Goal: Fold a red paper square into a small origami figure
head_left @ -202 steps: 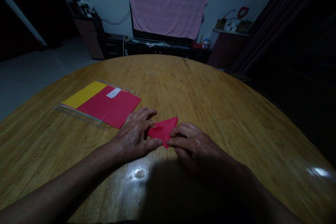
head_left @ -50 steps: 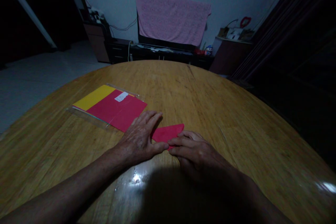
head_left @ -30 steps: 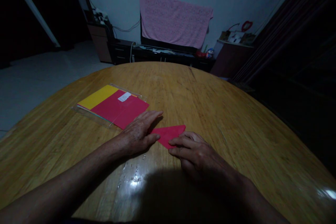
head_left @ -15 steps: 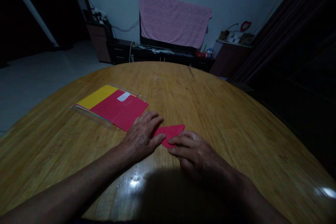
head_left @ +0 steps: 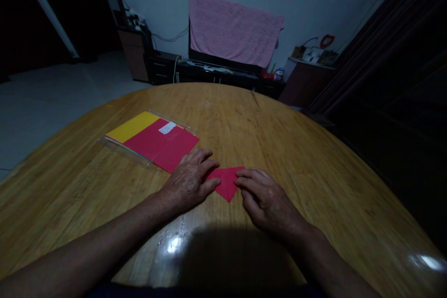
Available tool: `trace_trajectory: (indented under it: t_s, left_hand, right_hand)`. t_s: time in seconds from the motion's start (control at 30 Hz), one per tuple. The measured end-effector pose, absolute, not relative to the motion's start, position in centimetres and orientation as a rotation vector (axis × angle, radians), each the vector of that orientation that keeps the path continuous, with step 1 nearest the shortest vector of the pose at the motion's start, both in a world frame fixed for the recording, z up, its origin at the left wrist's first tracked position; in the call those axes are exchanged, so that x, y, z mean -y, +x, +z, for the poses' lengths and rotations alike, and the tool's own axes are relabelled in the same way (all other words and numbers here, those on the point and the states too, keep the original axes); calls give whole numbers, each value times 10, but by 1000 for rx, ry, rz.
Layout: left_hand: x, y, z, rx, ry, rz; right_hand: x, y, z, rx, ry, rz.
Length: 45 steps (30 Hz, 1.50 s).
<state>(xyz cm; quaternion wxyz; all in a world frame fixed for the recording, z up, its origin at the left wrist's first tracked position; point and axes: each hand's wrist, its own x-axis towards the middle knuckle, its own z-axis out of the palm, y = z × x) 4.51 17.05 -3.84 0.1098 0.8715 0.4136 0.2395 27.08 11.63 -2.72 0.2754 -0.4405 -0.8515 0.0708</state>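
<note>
A small folded piece of red paper (head_left: pixel 226 181) lies on the round wooden table (head_left: pixel 265 135), its point toward me. My left hand (head_left: pixel 190 180) rests flat on the paper's left side, fingers stretched out and slightly apart, pressing it down. From the right, my right hand (head_left: pixel 267 198) lies with its fingers extended, the fingertips on the paper's right edge. Neither hand lifts the paper off the table.
A clear plastic sleeve (head_left: pixel 153 138) with red and yellow paper sheets lies at the left of the table, just beyond my left hand. Behind the table stand a low cabinet with a pink cloth (head_left: pixel 235 30) draped over a screen and a side cabinet (head_left: pixel 307 79).
The red paper has gone from a long flat shape to a shorter triangle. My right hand has slid up to its right edge. My left hand stays pressed on the left side.
</note>
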Motion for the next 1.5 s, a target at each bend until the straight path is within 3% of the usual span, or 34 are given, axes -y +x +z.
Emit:
trace_trajectory:
  t_s: [1.5]
  left_hand:
    - [-170, 41, -44, -1165, 2555, 789]
  right_hand:
    - [-121, 264, -29, 2276, -1408, 132]
